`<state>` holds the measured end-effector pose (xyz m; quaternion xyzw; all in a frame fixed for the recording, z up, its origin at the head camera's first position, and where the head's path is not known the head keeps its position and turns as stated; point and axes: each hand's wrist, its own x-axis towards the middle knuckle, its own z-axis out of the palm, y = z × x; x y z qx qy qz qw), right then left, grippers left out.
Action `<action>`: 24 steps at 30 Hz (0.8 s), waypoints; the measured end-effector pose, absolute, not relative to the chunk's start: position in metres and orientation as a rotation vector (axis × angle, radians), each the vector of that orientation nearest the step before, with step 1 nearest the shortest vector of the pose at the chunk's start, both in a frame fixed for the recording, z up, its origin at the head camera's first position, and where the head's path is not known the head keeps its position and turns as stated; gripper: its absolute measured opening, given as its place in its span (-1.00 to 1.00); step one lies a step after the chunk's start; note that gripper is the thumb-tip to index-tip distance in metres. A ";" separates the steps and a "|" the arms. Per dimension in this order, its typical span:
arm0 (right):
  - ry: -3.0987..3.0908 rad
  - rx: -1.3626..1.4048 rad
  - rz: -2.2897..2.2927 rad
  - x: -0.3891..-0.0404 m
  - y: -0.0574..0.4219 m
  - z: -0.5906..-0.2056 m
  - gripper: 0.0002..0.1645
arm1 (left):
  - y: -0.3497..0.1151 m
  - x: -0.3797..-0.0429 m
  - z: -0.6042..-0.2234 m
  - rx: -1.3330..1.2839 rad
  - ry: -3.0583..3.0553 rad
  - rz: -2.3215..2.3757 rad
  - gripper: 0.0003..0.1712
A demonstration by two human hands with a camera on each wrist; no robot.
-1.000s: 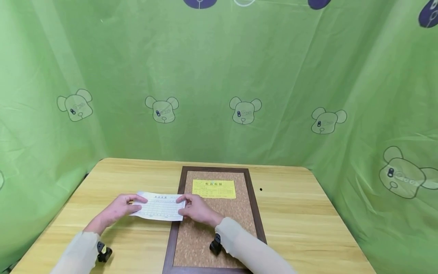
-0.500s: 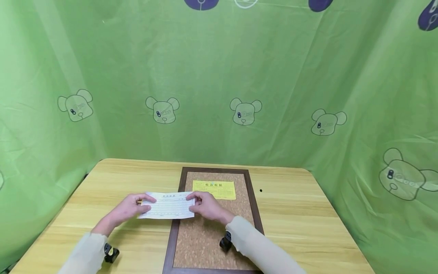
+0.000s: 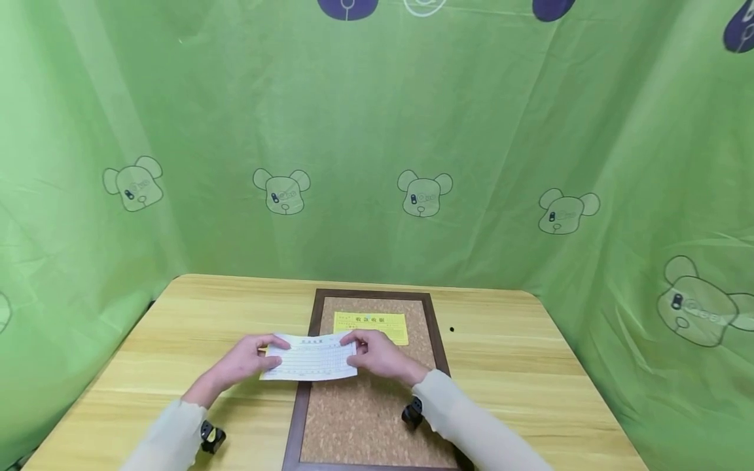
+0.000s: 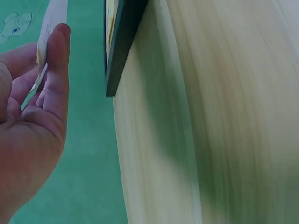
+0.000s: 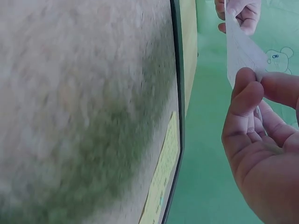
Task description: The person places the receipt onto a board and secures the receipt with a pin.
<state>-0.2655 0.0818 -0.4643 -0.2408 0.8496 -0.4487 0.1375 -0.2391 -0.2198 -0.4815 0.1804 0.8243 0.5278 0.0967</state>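
A white printed slip (image 3: 311,360) with ruled lines is stretched between both hands, above the left side of the framed cork board (image 3: 365,422). My left hand (image 3: 243,363) pinches its left end between thumb and fingers, and my right hand (image 3: 381,356) pinches the right end. Seen edge-on in the left wrist view, the slip (image 4: 50,28) stands off the table. In the right wrist view the slip (image 5: 243,51) reaches across from one hand to the other. A yellow receipt slip (image 3: 385,324) lies near the board's top, its lower left part covered by the right hand and white slip.
The cork board has a dark wooden frame (image 3: 436,333) and lies on a light wooden table (image 3: 518,379). A small black dot-like thing (image 3: 451,329) sits right of the board. A green curtain (image 3: 353,255) with bear prints stands behind the table.
Both hands have moved right with the white slip, bringing it farther over the cork board. The grip at each end stays the same. The yellow slip stays on the board.
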 end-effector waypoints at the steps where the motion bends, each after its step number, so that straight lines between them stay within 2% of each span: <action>1: 2.462 -0.706 -1.293 -0.266 0.085 -0.464 -0.60 | -0.217 -0.239 -0.481 0.545 2.444 1.561 -0.65; 24: 2.514 -0.708 -1.113 -0.262 0.147 -0.471 -0.60 | -0.159 -0.243 -0.493 0.641 2.376 1.481 -0.43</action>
